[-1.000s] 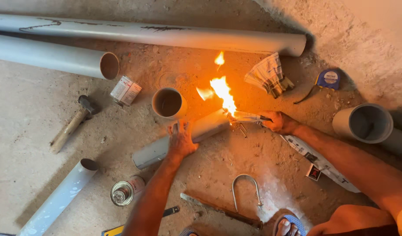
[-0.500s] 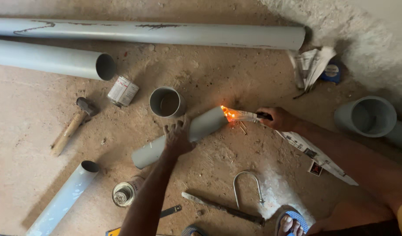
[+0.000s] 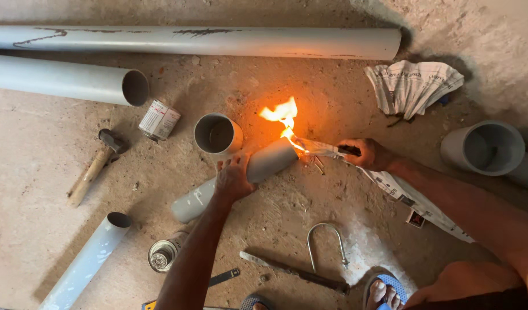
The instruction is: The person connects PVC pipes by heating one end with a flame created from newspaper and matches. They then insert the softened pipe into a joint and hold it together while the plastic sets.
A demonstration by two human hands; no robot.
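Observation:
My left hand (image 3: 234, 179) rests palm-down on a short grey plastic pipe (image 3: 195, 198) lying on the sandy concrete floor. Its right end sits beside an orange flame (image 3: 282, 117). My right hand (image 3: 364, 154) is shut on a rolled paper torch (image 3: 320, 148) whose burning tip touches that pipe end. A short grey pipe coupling (image 3: 218, 133) stands upright just behind the pipe, close to the fire.
Two long grey pipes (image 3: 206, 41) (image 3: 68, 83) lie at the back. A small can (image 3: 159, 119), hammer (image 3: 94, 166), another pipe (image 3: 86, 261), open tin (image 3: 162, 255), U-clamp (image 3: 327, 244), hacksaw blade (image 3: 292, 272), crumpled newspaper (image 3: 413, 83) and a wide pipe (image 3: 485, 148) surround me. A sandalled foot (image 3: 384, 290) shows at the bottom.
The flame shrank to a small glow half a second ago and has flared up again at the pipe end. Both hands have stayed in place on the pipe and the torch.

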